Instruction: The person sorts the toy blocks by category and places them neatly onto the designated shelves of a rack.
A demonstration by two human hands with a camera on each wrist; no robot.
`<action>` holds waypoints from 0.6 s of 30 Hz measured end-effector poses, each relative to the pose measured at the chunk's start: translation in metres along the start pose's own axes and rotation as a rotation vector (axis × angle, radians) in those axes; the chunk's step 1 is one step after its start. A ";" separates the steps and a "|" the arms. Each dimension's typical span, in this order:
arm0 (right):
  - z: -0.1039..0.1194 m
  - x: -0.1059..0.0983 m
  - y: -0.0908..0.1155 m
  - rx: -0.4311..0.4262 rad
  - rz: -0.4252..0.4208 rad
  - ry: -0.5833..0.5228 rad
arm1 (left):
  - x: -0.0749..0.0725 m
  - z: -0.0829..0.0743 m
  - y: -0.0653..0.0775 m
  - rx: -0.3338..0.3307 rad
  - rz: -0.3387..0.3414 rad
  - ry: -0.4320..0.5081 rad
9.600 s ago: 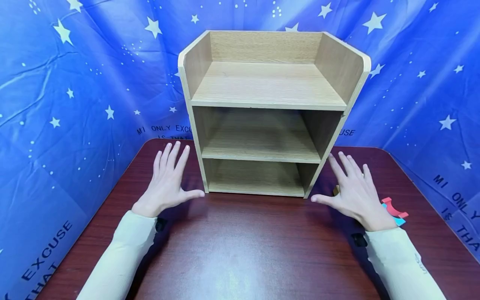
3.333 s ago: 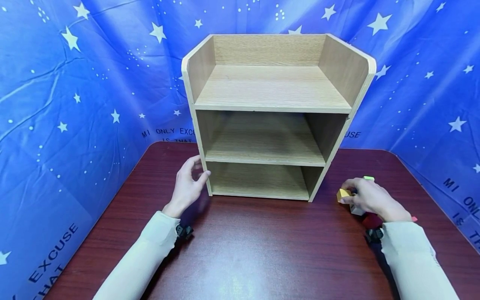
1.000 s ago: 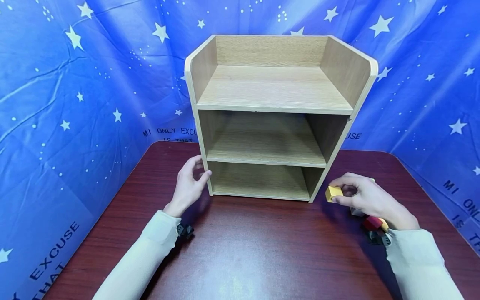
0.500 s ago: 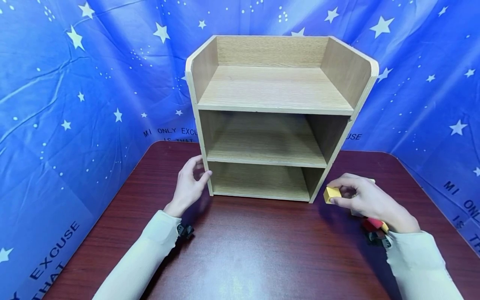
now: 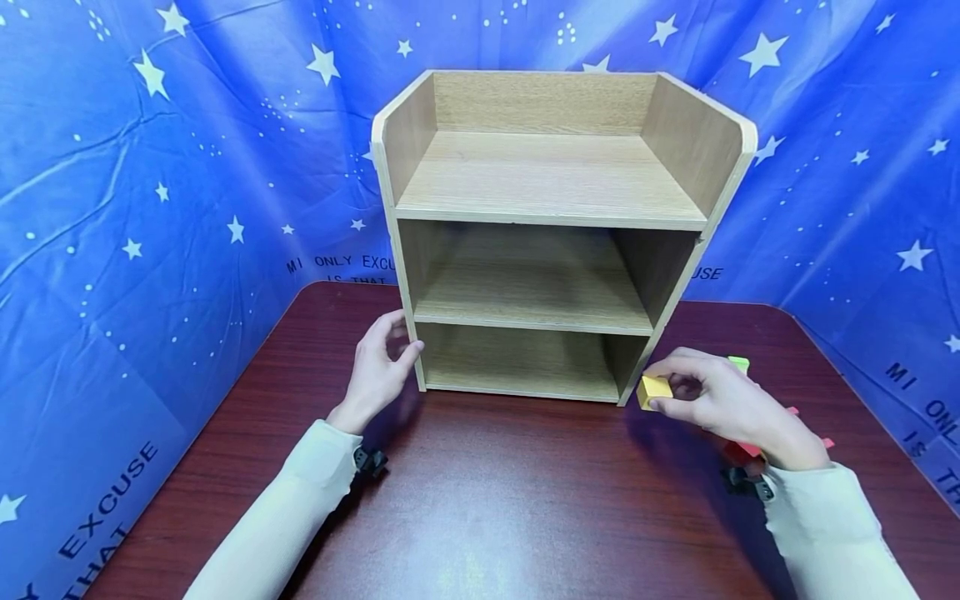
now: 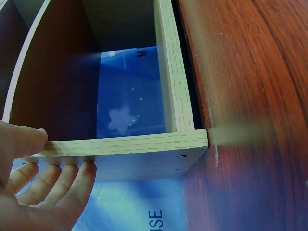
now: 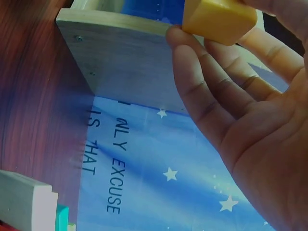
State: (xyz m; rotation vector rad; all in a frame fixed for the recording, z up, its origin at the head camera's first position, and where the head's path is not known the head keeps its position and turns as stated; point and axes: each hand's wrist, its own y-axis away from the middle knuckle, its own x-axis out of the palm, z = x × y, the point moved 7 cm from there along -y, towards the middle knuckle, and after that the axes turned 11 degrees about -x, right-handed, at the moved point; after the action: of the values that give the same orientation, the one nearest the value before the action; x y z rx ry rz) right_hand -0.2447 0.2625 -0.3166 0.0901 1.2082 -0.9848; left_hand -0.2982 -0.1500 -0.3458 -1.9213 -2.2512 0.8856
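The left hand (image 5: pixel 375 375) grips the side panel of the wooden shelf (image 5: pixel 551 171). The right hand (image 5: pixel 720 400) pinches the yellow block (image 5: pixel 655 392), just beside the shelf's other side. Picking up seems done (the block looks lifted), setting down not yet; a red piece (image 5: pixel 742 451) and a green piece (image 5: pixel 738 364) lie unheld.

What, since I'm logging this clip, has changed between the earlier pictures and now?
The right hand took hold of the yellow block and moved it left, toward the wooden shelf. The left hand, open beside the shelf at first, now grips its left side. The shelf stayed put.
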 end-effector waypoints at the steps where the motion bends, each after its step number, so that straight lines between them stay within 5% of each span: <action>1: 0.000 0.000 0.000 0.004 -0.001 0.004 | 0.000 0.000 0.000 0.000 0.000 0.002; 18: 0.008 0.001 -0.008 -0.050 -0.066 0.052 | 0.001 0.002 0.000 -0.009 0.001 0.002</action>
State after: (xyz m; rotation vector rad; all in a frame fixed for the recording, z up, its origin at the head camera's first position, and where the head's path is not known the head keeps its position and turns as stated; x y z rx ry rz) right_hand -0.2439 0.2524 -0.3110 0.0365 1.2898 -1.0138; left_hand -0.2989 -0.1501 -0.3477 -1.9267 -2.2568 0.8757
